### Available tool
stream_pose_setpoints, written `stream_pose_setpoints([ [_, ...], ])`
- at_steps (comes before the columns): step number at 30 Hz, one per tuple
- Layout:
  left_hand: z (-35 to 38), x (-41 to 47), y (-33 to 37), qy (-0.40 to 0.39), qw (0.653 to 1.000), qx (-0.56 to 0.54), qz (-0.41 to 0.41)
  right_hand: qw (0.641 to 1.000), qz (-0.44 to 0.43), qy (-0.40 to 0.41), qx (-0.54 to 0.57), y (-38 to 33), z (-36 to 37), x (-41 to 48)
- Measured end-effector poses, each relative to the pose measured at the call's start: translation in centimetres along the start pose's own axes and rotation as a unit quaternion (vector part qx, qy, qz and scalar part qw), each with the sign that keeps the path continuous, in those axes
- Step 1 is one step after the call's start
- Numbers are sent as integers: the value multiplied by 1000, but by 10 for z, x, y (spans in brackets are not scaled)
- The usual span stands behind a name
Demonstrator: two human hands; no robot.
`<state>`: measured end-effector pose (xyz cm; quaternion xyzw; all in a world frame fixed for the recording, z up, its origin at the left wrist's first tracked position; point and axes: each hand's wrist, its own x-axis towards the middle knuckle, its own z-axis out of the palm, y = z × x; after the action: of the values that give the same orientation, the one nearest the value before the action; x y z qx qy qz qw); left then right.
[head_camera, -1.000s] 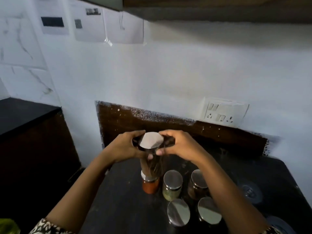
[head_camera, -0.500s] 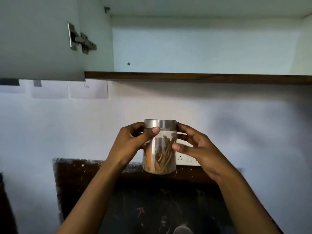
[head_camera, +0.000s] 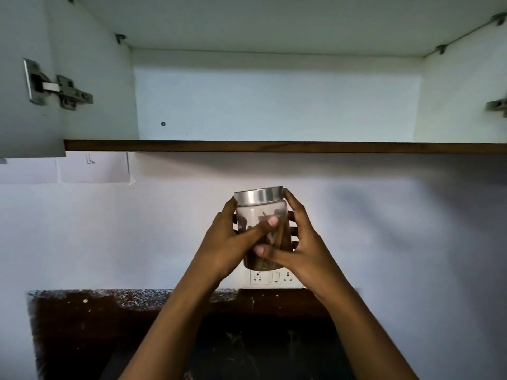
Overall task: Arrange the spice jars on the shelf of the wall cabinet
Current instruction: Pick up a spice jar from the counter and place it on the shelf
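A clear spice jar [head_camera: 260,212] with a steel lid and brown sticks inside is held up in front of the white wall. My left hand [head_camera: 230,242] grips it from the left, thumb across its front. My right hand [head_camera: 299,242] grips it from the right, thumb low on the front. The jar is upright and sits below the brown front edge of the wall cabinet shelf [head_camera: 274,146]. The cabinet interior above that edge is white, and nothing shows on the shelf. The other jars are out of view.
The open cabinet door [head_camera: 30,78] with a steel hinge [head_camera: 55,87] hangs at the upper left. A wall socket [head_camera: 270,278] sits just behind and below the jar. A dark backsplash [head_camera: 109,311] and the black counter lie underneath. Papers [head_camera: 93,167] are stuck to the wall.
Both hands lifted the jar from above the jars on the counter up toward the cabinet. The view tilted upward, so the counter jars dropped out of sight and the shelf came into view.
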<state>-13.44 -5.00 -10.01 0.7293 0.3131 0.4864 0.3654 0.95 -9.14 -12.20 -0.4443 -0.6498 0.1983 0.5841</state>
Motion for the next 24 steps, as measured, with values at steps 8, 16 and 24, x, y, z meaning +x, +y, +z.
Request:
stream_pose_setpoints([
  [8, 31, 9, 4, -26, 990, -130, -38, 985, 74, -81, 131, 14, -53, -1],
  [16, 63, 17, 12, -20, 994, -108, -29, 999, 38, 13, 8, 11, -70, -5],
  [24, 70, 21, 10, -48, 971, -223, -70, 982, 95, -52, 153, 18, -95, -1],
])
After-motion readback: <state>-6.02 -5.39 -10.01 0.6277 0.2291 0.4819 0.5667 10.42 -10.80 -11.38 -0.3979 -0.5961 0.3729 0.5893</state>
